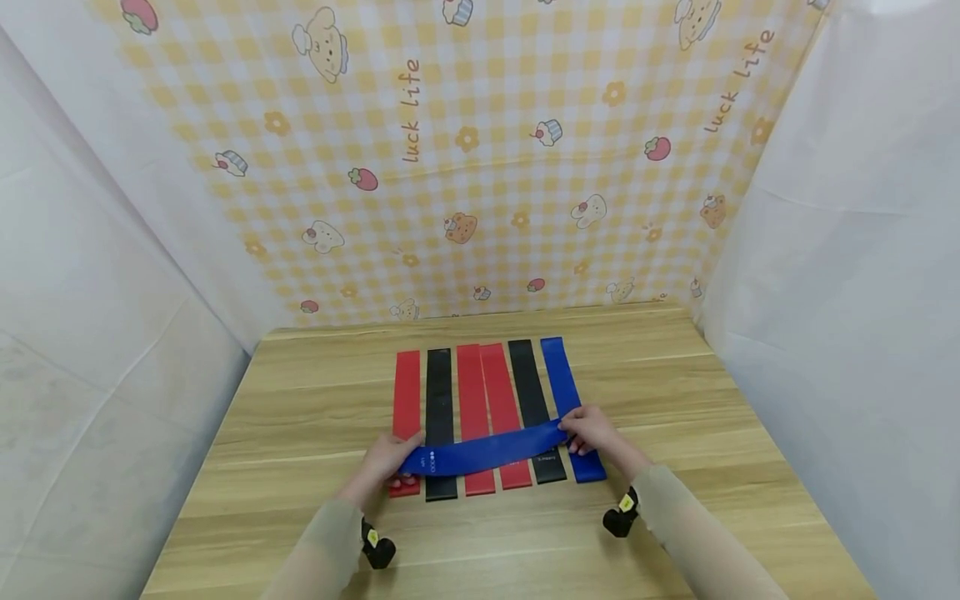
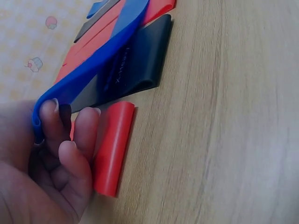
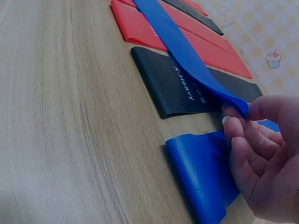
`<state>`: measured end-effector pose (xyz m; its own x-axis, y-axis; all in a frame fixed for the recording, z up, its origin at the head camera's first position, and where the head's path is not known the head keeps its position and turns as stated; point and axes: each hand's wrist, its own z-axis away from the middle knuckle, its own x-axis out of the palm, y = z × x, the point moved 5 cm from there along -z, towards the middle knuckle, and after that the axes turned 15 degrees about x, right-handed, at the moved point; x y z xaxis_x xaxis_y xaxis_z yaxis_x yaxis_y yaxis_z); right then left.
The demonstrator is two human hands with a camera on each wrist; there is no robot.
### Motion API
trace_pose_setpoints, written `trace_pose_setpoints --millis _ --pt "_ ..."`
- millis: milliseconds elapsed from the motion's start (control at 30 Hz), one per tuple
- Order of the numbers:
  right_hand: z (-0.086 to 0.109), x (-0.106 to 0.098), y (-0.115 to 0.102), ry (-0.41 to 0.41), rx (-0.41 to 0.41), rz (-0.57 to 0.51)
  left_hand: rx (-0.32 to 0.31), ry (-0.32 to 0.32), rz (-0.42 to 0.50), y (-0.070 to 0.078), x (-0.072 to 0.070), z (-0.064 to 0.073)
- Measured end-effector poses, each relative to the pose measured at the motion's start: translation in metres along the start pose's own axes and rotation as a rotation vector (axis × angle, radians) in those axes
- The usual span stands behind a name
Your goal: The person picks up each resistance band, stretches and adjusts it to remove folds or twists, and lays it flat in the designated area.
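A blue resistance band [image 1: 487, 450] stretches sideways between my hands, over a row of bands laid on the table. My left hand [image 1: 390, 458] pinches its left end, near small white "Light" lettering. The right hand [image 1: 591, 427] pinches the other end between thumb and fingertips. Beneath the left hand lies a red band [image 2: 114, 149], its folded near end showing in the left wrist view. Under the right hand is a second blue band [image 3: 201, 177], lying flat. Beside it sits a black band [image 3: 163, 86] marked "X-Heavy".
Between the outer bands lie another black band [image 1: 439, 392] and two red bands, [image 1: 471, 383] their long sides close together. The wooden table [image 1: 495, 550] ends at a checked cloth backdrop [image 1: 465, 183], with white cloth [image 1: 847, 250] on both sides.
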<state>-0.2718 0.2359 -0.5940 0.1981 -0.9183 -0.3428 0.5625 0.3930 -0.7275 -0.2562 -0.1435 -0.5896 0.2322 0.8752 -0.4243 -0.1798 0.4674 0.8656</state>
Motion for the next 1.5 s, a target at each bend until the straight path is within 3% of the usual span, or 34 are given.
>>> trace_pose_setpoints --millis 467,767,1100,1500 --pt "-0.003 -0.002 0.005 0.016 0.005 -0.004 0.055 -0.080 -0.058 -0.002 0.000 0.000" --pt "-0.010 -0.005 0.010 0.018 0.038 -0.073 0.095 -0.188 0.046 -0.003 0.001 0.000" --pt "-0.010 -0.006 0.009 0.001 0.049 -0.110 0.078 -0.180 0.065 -0.010 0.000 -0.001" --pt "-0.011 -0.010 0.011 -0.081 0.064 -0.179 0.119 -0.243 0.069 -0.009 -0.001 0.001"
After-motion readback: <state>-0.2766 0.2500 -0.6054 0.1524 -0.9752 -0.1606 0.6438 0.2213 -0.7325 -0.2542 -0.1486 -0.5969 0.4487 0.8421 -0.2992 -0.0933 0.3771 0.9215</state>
